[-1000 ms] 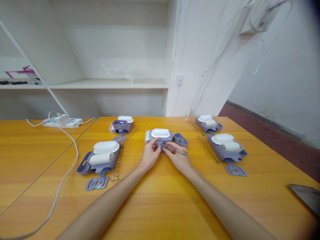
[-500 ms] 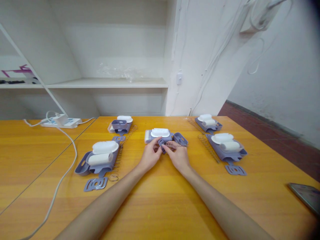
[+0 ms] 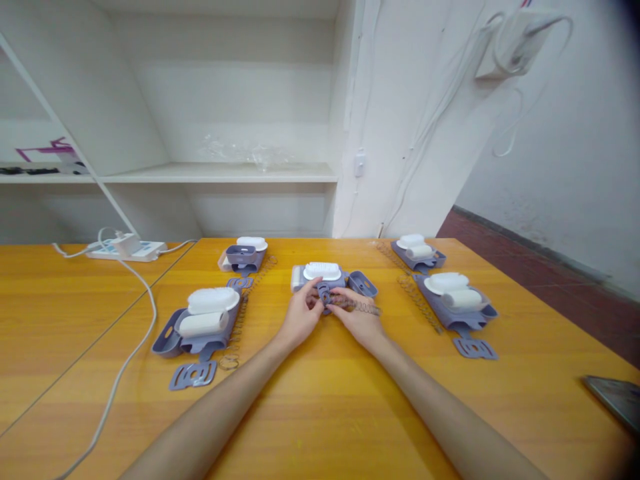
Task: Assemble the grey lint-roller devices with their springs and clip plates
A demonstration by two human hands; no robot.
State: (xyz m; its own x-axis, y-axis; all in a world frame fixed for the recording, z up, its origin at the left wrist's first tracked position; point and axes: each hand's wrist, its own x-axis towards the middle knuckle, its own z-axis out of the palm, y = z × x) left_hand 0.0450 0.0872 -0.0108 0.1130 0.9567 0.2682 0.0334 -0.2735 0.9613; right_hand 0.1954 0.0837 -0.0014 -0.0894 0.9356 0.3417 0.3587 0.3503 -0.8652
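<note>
My left hand (image 3: 301,312) pinches a small grey-purple slotted plate (image 3: 325,293) at the middle of the table. At the plate's right side, my right hand (image 3: 361,321) is closed on one end of a thin metal coil spring (image 3: 357,305). The rest of the spring lies across the back of that hand. Whether its end is inside the plate's hole I cannot tell. Just behind the hands sit a grey-purple holder, a white oval brush-like piece (image 3: 323,271) and a translucent-white roll (image 3: 297,278). A grey-purple cup (image 3: 362,285) stands to their right.
Similar sets with white rolls (image 3: 203,325) lie at left and right, with loose springs (image 3: 420,305) and slotted plates (image 3: 193,375) beside them. A power strip (image 3: 127,249) and white cable are at left; a phone (image 3: 613,397) lies at the right edge.
The slotted plate has turned to show more of its flat face. The spring now stretches further right over my right hand. The whole view has shifted slightly.
</note>
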